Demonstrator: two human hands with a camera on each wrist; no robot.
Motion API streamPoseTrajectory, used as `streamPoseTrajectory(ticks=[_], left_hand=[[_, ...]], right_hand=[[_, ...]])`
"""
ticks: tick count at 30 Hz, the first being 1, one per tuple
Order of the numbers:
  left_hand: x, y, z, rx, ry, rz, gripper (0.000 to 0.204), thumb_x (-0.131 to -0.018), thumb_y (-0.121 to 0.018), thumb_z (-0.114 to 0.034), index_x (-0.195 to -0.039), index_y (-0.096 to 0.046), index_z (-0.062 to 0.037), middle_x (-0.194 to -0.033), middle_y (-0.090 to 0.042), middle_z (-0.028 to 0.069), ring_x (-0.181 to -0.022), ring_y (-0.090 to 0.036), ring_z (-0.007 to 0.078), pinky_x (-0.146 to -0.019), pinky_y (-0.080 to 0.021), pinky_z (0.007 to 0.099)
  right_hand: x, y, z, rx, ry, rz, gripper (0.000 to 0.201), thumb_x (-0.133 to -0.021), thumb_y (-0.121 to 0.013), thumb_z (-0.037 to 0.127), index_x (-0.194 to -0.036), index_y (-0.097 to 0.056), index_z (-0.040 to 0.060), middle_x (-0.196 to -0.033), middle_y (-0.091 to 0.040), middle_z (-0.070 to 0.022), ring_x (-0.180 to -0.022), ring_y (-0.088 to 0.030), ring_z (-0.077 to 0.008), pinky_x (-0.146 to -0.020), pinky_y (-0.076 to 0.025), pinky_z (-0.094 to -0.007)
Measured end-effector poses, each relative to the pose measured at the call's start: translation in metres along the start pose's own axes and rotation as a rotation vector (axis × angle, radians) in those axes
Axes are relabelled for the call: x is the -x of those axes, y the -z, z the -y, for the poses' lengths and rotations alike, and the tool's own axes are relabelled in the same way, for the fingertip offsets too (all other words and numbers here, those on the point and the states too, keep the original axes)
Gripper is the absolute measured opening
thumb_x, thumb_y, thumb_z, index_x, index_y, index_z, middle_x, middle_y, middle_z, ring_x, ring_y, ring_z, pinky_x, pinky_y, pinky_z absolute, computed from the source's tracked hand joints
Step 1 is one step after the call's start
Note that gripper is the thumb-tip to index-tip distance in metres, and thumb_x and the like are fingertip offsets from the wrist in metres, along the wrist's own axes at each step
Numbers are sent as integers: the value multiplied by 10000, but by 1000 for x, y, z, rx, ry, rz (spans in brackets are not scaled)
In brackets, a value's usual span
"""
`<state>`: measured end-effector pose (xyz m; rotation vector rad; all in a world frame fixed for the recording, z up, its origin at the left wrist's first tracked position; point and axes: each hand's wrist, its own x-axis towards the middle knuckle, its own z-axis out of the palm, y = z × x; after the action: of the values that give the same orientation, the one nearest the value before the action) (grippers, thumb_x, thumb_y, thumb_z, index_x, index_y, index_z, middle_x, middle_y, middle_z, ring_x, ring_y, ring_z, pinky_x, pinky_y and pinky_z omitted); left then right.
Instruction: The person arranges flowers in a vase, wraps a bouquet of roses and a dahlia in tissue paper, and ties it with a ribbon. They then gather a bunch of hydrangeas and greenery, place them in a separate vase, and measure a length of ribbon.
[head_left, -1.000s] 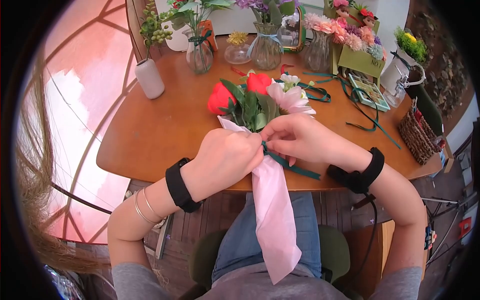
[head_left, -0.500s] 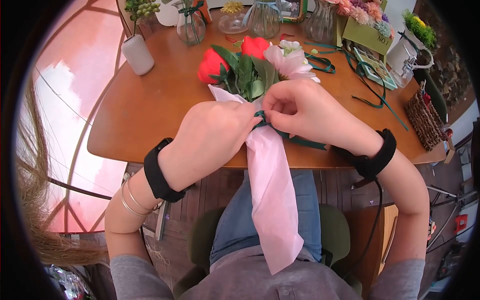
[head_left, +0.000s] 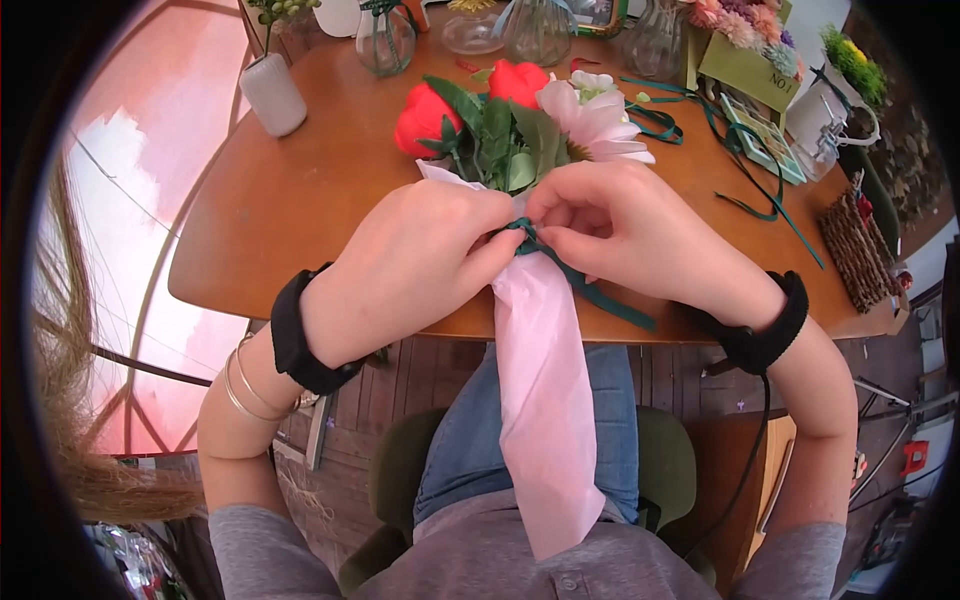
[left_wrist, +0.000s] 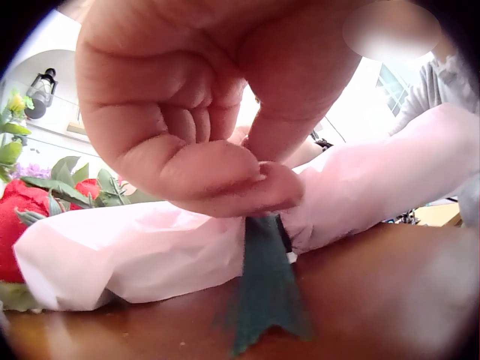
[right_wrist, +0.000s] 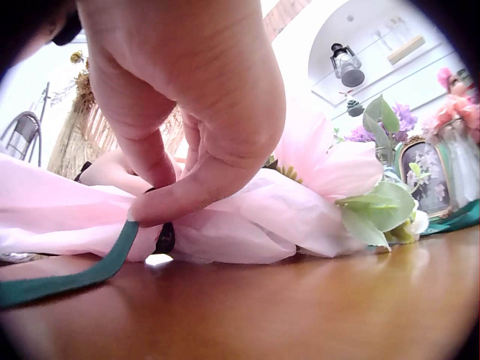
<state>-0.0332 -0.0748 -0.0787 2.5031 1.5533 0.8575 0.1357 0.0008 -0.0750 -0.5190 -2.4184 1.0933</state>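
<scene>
Left wrist view. The left hand (left_wrist: pixel 202 112) fills the upper frame, thumb and fingertips (left_wrist: pixel 247 184) pinching the top of a dark green ribbon (left_wrist: pixel 266 289) just above the pink wrapping paper (left_wrist: pixel 150 251). The ribbon's free end hangs down onto the wooden table (left_wrist: pixel 360 300) and finishes in a notched cut. The paper lies across the table from left to right. At the far left, red flowers (left_wrist: pixel 19 225) and green leaves (left_wrist: pixel 67 184) show beyond the paper's open edge.

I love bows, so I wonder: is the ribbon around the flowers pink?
No, the ribbon pinched by the left hand and right hand is dark green; only the wrapping paper is pink.
</scene>
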Motion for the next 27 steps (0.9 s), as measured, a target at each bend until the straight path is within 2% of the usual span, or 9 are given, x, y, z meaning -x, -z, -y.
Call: streamPoseTrajectory(ticks=[6, 8, 15, 17, 21, 23, 27], left_hand=[[1, -6, 0, -69, -33, -48, 137, -690, -533, -112, -622, -493, 1, -518, -450, 132, -478, -474, 284, -446, -358, 352], [2, -7, 0, -148, -55, -82, 137, -688, -533, -111, -611, -491, -6, -514, -452, 135, -478, -478, 290, -444, -362, 360], [1, -8, 1, -156, -58, -93, 126, -685, -534, -107, -622, -503, -3, -514, -453, 138, -479, -474, 290, -448, -364, 360], [0, -6, 3, -53, -19, -37, 126, -694, -538, -97, -641, -506, 13, -516, -452, 142, -467, -473, 275, -439, -356, 341], [-3, 2, 5, 105, -5, 35, 131, -713, -536, -87, -654, -504, 26, -515, -451, 146, -457, -482, 249, -436, -354, 313], [-4, 5, 4, 111, -14, 80, 136, -736, -527, -78, -659, -502, 30, -508, -451, 143, -439, -473, 223, -437, -359, 289], [-2, 0, 8, 170, -37, 60, 145, -750, -521, -78, -660, -496, 34, -501, -438, 138, -420, -439, 218, -432, -348, 288]], right_hand=[[1, -1, 1, -37, 9, 26, 83, -708, -513, 25, -766, -540, -28, -589, -537, -65, -525, -511, -126, -503, -422, -252], [1, -1, 2, -128, -100, 32, 113, -715, -512, 46, -786, -547, -36, -588, -538, -58, -535, -508, -106, -503, -417, -242], [0, -2, -1, -121, -89, 37, 161, -704, -535, 80, -806, -553, -43, -593, -550, -62, -547, -519, -99, -503, -417, -245], [0, -2, -5, -110, -32, 46, 155, -693, -547, 79, -790, -550, -42, -590, -546, -69, -542, -522, -115, -506, -419, -254], [-1, -7, -3, -70, -44, 27, 142, -671, -560, 74, -753, -544, -41, -584, -539, -90, -541, -528, -155, -513, -424, -270], [0, -9, -2, 44, 6, 7, 71, -719, -532, 21, -763, -499, -25, -582, -508, -10, -534, -466, -49, -490, -383, -203], [-1, -8, 7, 143, -58, -1, 68, -712, -533, 20, -745, -496, -27, -558, -505, -20, -504, -462, -62, -478, -385, -218]])
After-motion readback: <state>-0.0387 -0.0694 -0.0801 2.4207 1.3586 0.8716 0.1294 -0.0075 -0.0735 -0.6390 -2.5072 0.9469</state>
